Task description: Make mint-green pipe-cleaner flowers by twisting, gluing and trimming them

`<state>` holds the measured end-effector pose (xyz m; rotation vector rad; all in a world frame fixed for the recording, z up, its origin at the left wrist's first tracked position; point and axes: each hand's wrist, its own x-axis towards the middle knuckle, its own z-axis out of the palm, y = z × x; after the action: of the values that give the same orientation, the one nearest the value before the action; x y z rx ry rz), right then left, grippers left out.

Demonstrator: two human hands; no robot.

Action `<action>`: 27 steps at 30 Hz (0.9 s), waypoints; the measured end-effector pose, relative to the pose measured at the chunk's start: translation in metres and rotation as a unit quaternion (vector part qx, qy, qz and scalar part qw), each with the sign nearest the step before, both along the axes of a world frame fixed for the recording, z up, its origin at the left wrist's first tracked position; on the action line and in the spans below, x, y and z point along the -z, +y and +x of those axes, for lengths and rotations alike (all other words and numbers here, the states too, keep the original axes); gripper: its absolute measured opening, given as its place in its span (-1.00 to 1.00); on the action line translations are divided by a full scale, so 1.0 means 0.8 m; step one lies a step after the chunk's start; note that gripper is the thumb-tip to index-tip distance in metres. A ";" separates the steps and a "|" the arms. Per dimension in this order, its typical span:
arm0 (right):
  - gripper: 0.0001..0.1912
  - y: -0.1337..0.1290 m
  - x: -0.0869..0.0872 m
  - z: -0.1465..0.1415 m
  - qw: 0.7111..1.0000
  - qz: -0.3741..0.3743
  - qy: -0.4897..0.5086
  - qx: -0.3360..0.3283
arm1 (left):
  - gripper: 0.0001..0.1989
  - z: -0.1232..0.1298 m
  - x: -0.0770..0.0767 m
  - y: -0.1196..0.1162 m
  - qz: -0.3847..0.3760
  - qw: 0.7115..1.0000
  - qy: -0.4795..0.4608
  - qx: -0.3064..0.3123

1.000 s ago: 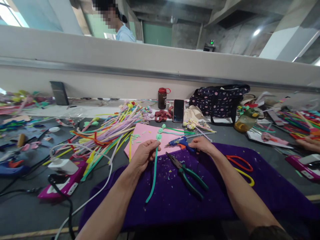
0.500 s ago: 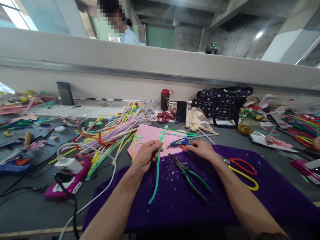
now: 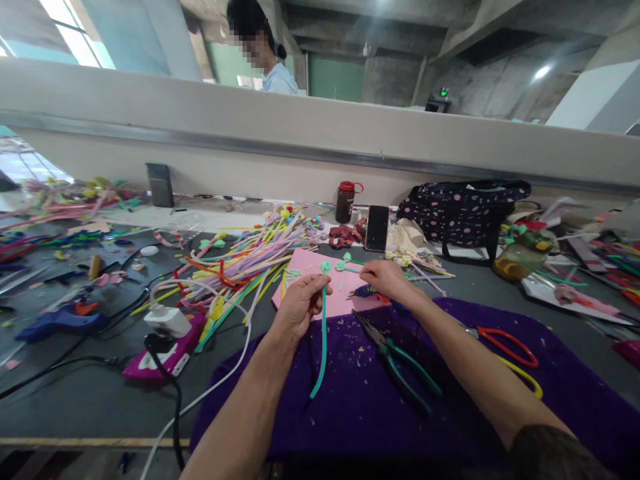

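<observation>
My left hand [image 3: 303, 303] pinches a green stem [image 3: 324, 347] near its top, where a pale green flower-like piece [image 3: 326, 267] sits; the stem hangs down over the purple cloth [image 3: 350, 400]. To the right, my right hand [image 3: 387, 279] has its fingers closed on a second green stem [image 3: 353, 268], which ends in another pale green piece [image 3: 341, 265]. Both hands are over the pink sheet [image 3: 300, 260]. A blue glue gun [image 3: 365, 291] lies below my right hand, partly hidden by it. Pliers with green handles [image 3: 407, 373] lie on the cloth.
Coloured stems [image 3: 250, 260] are heaped at the left, near a magenta power strip [image 3: 193, 343] and another blue glue gun [image 3: 65, 323]. Scissors [image 3: 507, 347] lie at the right. Behind stand a bottle [image 3: 344, 203], a phone [image 3: 377, 228] and a dark bag [image 3: 450, 213]. A person [image 3: 280, 79] is beyond the partition.
My right hand has left the blue glue gun, moved up and closed on a green stem. My left hand still holds its stem. The whole view has shifted, with objects appearing further right.
</observation>
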<state>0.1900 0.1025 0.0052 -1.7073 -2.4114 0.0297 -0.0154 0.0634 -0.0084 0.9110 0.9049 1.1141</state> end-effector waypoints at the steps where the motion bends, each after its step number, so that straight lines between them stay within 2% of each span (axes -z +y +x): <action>1: -0.73 0.007 0.000 -0.012 1.000 -0.012 -0.018 -0.006 | -0.77 -0.001 -0.001 0.000 0.003 1.000 -0.008 -0.005; 5: -0.73 0.027 0.008 -0.059 0.995 -0.052 -0.087 -0.017 | -0.80 -0.010 -0.007 0.001 0.003 0.998 -0.047 -0.039; 8: -0.72 0.032 0.017 -0.080 0.989 -0.071 -0.125 -0.028 | -0.79 -0.022 -0.013 0.003 0.000 0.994 -0.079 -0.074; 13: -0.73 0.030 0.023 -0.090 0.982 -0.100 -0.154 -0.054 | -0.78 -0.044 -0.021 0.007 0.002 0.985 -0.121 -0.122; 17: -0.77 0.033 0.015 -0.095 0.979 -0.114 -0.141 -0.092 | -0.79 -0.040 -0.020 0.004 0.026 0.982 -0.118 -0.143; 19: -0.75 0.040 0.010 -0.098 0.982 -0.102 -0.128 -0.094 | -0.81 -0.028 -0.016 0.000 0.039 0.988 -0.085 -0.119; 22: -0.71 0.053 0.007 -0.097 0.988 -0.072 -0.114 -0.074 | -0.78 -0.011 -0.009 -0.006 0.040 0.998 -0.029 -0.029; 23: -0.71 0.056 0.007 -0.094 0.989 -0.065 -0.110 -0.071 | -0.77 -0.008 -0.007 -0.006 0.035 0.999 -0.018 -0.016; 27: -0.75 0.052 0.012 -0.076 0.988 -0.053 -0.094 -0.108 | -0.78 -0.010 -0.007 -0.005 0.033 0.997 -0.036 -0.052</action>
<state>0.1290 0.1441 -0.0047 -1.5454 -2.7715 0.0261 -0.0235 0.0598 -0.0026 0.8795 0.8677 1.2655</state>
